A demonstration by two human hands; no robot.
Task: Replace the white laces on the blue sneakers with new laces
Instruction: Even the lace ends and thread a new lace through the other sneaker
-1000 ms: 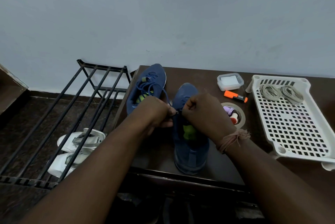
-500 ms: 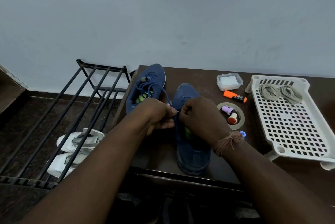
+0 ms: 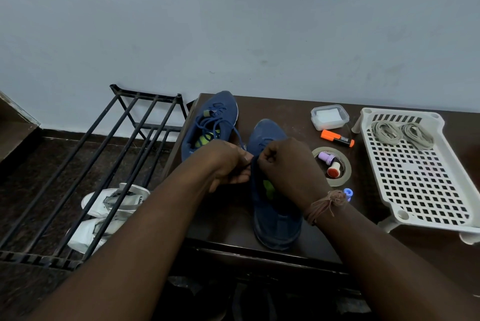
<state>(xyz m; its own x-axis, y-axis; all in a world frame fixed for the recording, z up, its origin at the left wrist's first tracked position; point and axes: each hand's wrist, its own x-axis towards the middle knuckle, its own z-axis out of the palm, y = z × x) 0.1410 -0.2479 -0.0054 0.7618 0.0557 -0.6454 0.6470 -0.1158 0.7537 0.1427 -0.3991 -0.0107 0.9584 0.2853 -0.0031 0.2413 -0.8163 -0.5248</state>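
We see 2 hands meeting over the nearer blue sneaker (image 3: 275,219) on the worktop (image 3: 368,219): the left hand (image 3: 223,162) and the right hand (image 3: 285,164) each have fingers curled tight on a dark blue lace (image 3: 237,139), probably to draw it snug. Beyond the left fingers the 2nd sneaker (image 3: 220,110) sits already laced in blue. Right of the right fingers lie 1 tape roll (image 3: 346,168) and 1 orange marker (image 3: 336,138); farther off, 1 white tray (image 3: 415,177) keeps 2 coiled pale laces (image 3: 402,133) aside.
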